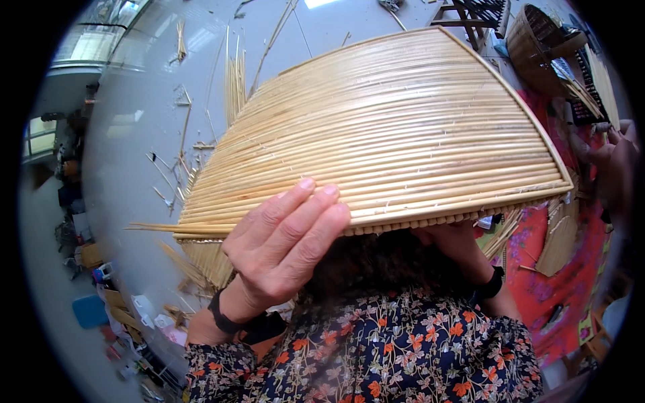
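Observation:
A large stiff panel of pale reed stalks, laid in close parallel rows with a rim along its right side, slants up in front of me. My left hand grips its near edge, fingers pressed together on the upper face; the thumb is hidden. Left of that hand, loose stalk ends stick out past the edge. My right hand is below the near edge at the right, its fingers hidden by the panel. A woven part shows beneath the left corner.
A wicker basket stands at the far right. Nearby, another person's hand holds pale strips. A red patterned cloth lies at the right with reed pieces on it. Loose stalks are scattered on the grey floor.

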`<state>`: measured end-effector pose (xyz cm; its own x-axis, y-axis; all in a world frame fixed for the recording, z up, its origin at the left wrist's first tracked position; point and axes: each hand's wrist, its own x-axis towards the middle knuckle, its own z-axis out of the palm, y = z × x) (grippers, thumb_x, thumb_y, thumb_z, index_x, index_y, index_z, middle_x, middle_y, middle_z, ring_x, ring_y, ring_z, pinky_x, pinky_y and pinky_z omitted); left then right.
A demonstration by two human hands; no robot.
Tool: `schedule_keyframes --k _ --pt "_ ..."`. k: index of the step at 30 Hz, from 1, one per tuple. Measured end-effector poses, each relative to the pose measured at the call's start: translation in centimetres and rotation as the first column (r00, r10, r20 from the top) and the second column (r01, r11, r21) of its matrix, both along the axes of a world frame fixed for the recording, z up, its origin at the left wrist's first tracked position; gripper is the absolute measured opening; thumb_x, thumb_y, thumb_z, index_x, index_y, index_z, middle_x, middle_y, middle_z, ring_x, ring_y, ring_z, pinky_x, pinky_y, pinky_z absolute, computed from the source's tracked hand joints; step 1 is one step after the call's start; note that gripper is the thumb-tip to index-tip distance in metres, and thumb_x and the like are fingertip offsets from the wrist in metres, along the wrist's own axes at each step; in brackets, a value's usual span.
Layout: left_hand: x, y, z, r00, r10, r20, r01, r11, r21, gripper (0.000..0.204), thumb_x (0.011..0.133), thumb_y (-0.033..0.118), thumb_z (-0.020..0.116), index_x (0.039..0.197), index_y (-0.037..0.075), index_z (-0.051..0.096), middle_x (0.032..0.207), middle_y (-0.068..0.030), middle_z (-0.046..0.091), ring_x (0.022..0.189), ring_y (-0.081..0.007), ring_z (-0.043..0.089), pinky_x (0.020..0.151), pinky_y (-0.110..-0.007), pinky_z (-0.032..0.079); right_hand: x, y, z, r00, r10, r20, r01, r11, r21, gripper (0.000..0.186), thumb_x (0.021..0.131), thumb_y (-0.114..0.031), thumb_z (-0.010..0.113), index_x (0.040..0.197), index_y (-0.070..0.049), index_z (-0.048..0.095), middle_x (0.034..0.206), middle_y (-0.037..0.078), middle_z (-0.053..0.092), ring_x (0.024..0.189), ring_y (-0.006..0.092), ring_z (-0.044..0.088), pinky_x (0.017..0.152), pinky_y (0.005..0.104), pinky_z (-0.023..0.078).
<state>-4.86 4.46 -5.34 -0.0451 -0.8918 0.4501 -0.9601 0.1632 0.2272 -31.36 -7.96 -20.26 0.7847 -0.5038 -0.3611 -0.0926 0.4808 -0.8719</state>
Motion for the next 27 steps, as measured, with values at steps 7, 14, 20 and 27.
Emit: schedule_keyframes --k 7,14,20,27 --pt "1.0 -1.0 1.4 0.993 0.064 -0.104 -0.063 0.998 0.011 0.034 0.082 0.003 0.085 0.115 0.004 0.079 0.108 -0.0134 0.08 0.102 -0.0295 0.078 0.084 -0.037 0.063 3.2 -1.6 7.5 0.966 0.148 0.211 -0.138 0.989 -0.061 0.012 0.106 -0.005 0.064 0.111 0.002 0.072 0.081 0.009 0.075 0.069 0.0116 0.073 0.062 0.0249 0.059" --pt "1.6 -2.0 2.9 0.975 0.112 -0.19 -0.099 0.992 0.079 0.043 0.08 -0.003 0.085 0.122 0.0 0.076 0.108 -0.0169 0.079 0.097 -0.0309 0.077 0.085 -0.037 0.061 6.1 -2.7 8.7 0.943 0.081 0.324 -0.06 0.995 -0.074 0.012 0.107 -0.006 0.062 0.107 0.004 0.069 0.082 0.009 0.075 0.072 0.0108 0.073 0.063 0.0247 0.059" --pt "2.4 -2.6 3.1 0.939 0.16 -0.303 -0.144 0.987 0.074 0.04 0.082 -0.003 0.085 0.12 0.0 0.076 0.104 -0.0176 0.078 0.093 -0.0297 0.078 0.08 -0.035 0.062 7.7 -2.7 9.7 0.933 0.006 0.359 0.03 0.995 -0.096 0.013 0.107 -0.007 0.063 0.107 0.004 0.069 0.08 0.008 0.076 0.068 0.0102 0.072 0.061 0.0237 0.057" --pt "2.6 -2.7 3.1 0.925 0.162 -0.344 -0.142 0.986 0.084 0.039 0.084 -0.004 0.084 0.122 0.0 0.076 0.105 -0.0187 0.078 0.093 -0.0285 0.078 0.08 -0.035 0.062 8.7 -2.7 10.1 0.937 -0.004 0.35 0.041 0.994 -0.099 0.014 0.106 -0.008 0.064 0.107 0.004 0.069 0.08 0.008 0.076 0.068 0.0101 0.073 0.06 0.0228 0.056"
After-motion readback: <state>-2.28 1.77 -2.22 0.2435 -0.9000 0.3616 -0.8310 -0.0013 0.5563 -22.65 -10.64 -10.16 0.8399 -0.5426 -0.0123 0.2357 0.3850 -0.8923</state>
